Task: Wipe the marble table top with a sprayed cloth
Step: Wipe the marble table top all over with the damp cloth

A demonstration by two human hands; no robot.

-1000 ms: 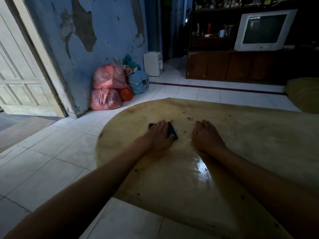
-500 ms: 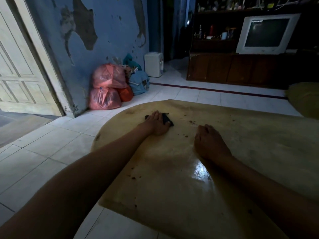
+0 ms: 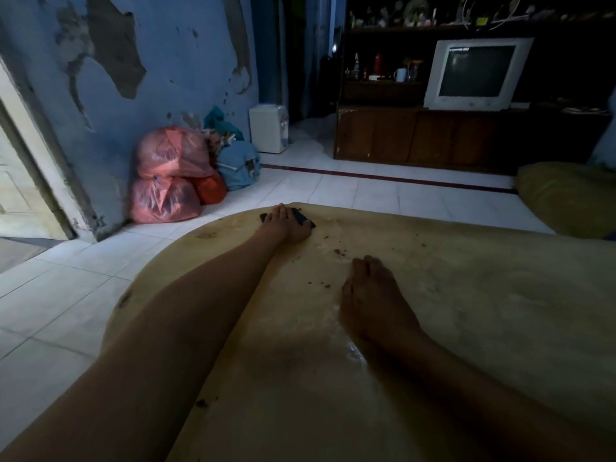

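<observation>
A low, rounded beige marble table top [image 3: 483, 295] fills the lower right of the head view. My left hand [image 3: 288, 225] is stretched out to its far edge, pressing flat on a small dark cloth [image 3: 305, 221] whose corners stick out on both sides of the hand. My right hand [image 3: 373, 298] rests palm down on the table nearer to me, fingers together, holding nothing. Dark crumbs [image 3: 340, 251] lie scattered between the two hands. A wet shiny patch [image 3: 355, 353] shows beside my right wrist.
Pink plastic bags [image 3: 170, 175] and a blue bag [image 3: 240, 165] are piled against the peeling blue wall at the left. A white box [image 3: 268, 133], a dark wooden cabinet [image 3: 433, 138] with a TV [image 3: 476, 73], and a yellow cushion [image 3: 566, 198] stand beyond the white tiled floor.
My left hand has slid the cloth away from me, from the table's middle to its far edge. My right hand has stayed about where it was.
</observation>
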